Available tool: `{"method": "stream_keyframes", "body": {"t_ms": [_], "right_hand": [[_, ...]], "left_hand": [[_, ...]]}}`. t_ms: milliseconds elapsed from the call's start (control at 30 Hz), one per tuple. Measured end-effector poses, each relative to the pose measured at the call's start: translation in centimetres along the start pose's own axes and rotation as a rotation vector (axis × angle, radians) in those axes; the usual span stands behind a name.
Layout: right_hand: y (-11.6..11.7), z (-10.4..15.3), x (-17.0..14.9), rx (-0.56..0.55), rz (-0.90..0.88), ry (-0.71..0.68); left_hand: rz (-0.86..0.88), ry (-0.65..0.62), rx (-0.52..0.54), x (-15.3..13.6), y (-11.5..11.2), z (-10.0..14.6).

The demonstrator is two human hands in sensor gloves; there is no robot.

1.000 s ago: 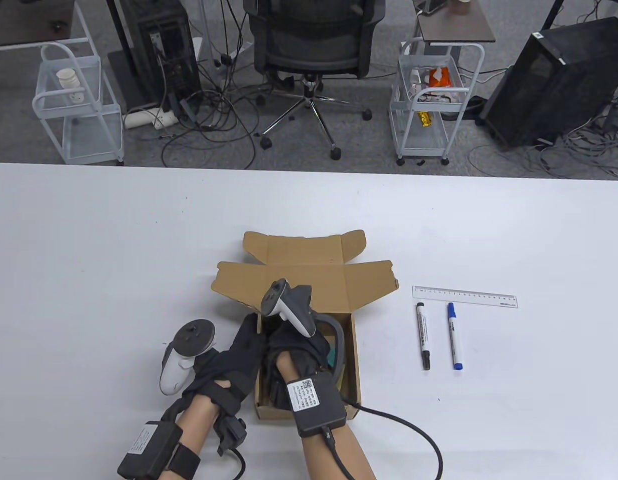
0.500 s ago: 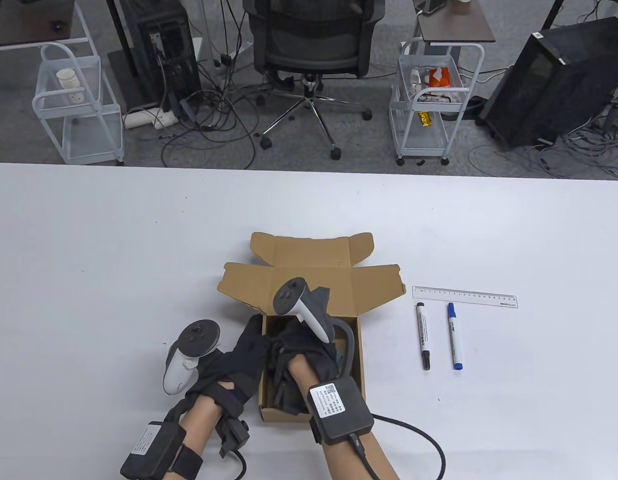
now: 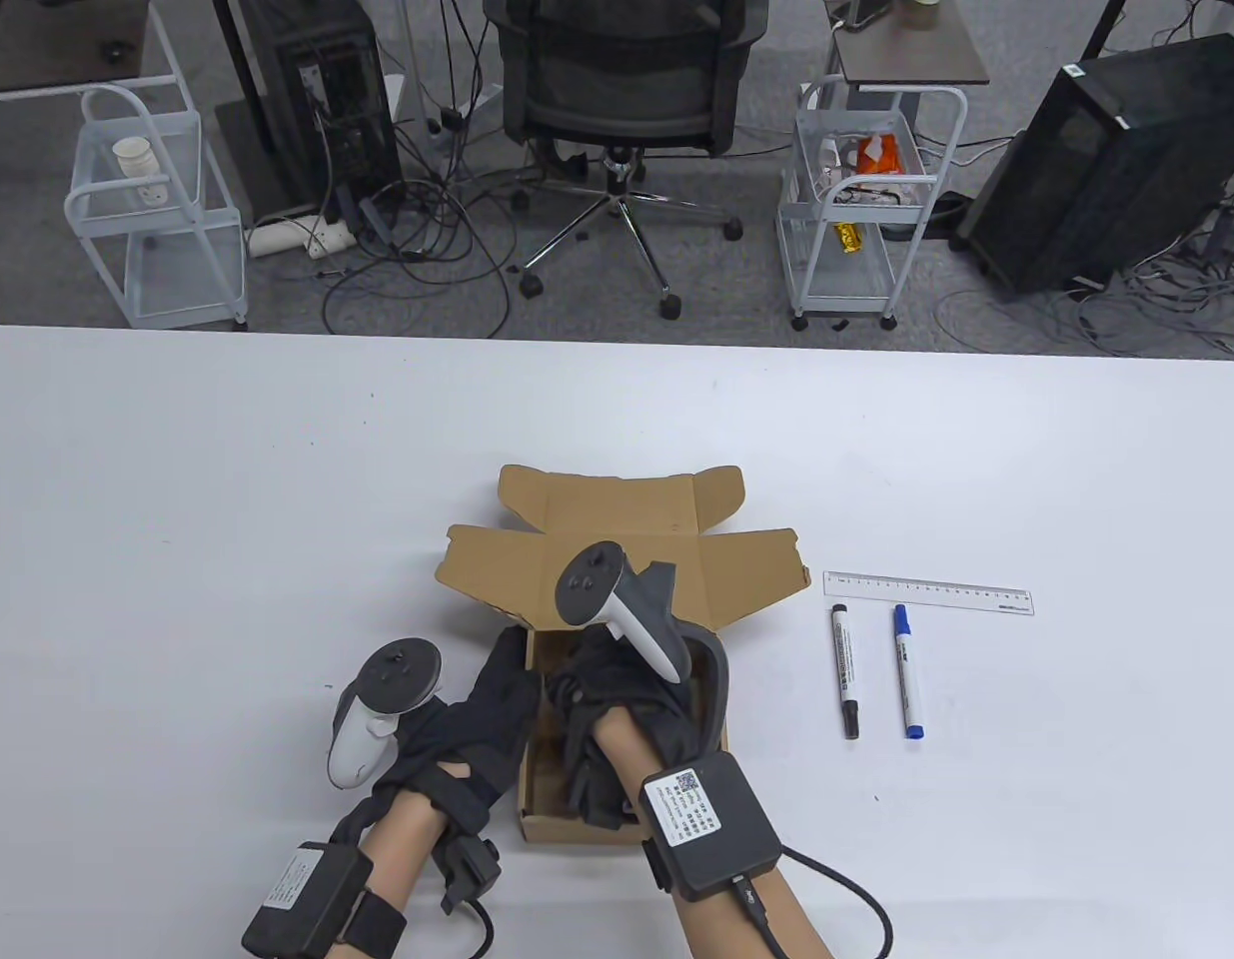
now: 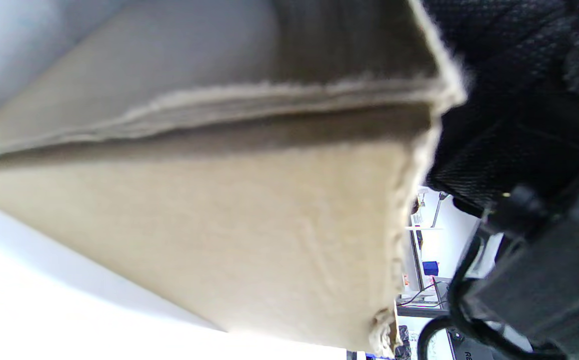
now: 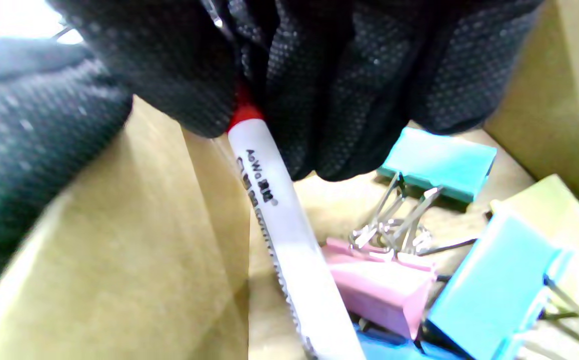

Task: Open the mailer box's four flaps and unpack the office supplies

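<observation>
The mailer box [image 3: 617, 559] stands open near the table's front edge. The right hand [image 3: 626, 719] reaches inside, fingers closed on a red-capped marker [image 5: 279, 220] — binder clips [image 5: 439, 165] crowd beside it. The left hand [image 3: 477, 729] rests flat on the box's left wall. Ruler [image 3: 926, 591] and two markers [image 3: 844, 671] lie right of the box.

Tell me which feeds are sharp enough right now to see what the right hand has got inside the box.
Table view: sharp and evenly lit, but the right hand hides the inside of the mailer box. Right wrist view: close and soft, yet clear enough to show gloved fingers gripping a red-capped marker above binder clips. Left wrist view: blurred cardboard, overexposed table at bottom left; no help.
</observation>
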State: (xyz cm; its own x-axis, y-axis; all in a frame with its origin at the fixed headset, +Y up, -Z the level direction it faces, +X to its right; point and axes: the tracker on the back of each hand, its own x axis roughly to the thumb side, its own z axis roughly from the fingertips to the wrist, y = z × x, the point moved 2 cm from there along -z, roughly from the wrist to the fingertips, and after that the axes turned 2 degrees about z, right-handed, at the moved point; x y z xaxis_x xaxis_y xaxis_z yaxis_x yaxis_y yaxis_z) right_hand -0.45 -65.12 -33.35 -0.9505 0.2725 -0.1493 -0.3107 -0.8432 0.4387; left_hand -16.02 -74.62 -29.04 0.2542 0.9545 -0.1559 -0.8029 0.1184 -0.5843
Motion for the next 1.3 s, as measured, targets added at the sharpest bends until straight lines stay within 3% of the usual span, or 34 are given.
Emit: {"method": "stream_keyframes", "body": {"t_ms": [700,933,1300], "right_hand": [[-7.4,2.7,-2.3,-0.113,-0.034,-0.04],[-10.1,3.3,-4.7,-0.15,-0.056,-0.028],[-13.8,3.6,-11.7,-0.19,-0.108,0.038]], "left_hand": [[0.005,-0.027,0.012,0.2,0.3,-0.2],[0.023,-0.026,0.028,0.1,0.6,-0.1],[0.035,-0.023,0.023,0.1,0.7,0.0]]}}
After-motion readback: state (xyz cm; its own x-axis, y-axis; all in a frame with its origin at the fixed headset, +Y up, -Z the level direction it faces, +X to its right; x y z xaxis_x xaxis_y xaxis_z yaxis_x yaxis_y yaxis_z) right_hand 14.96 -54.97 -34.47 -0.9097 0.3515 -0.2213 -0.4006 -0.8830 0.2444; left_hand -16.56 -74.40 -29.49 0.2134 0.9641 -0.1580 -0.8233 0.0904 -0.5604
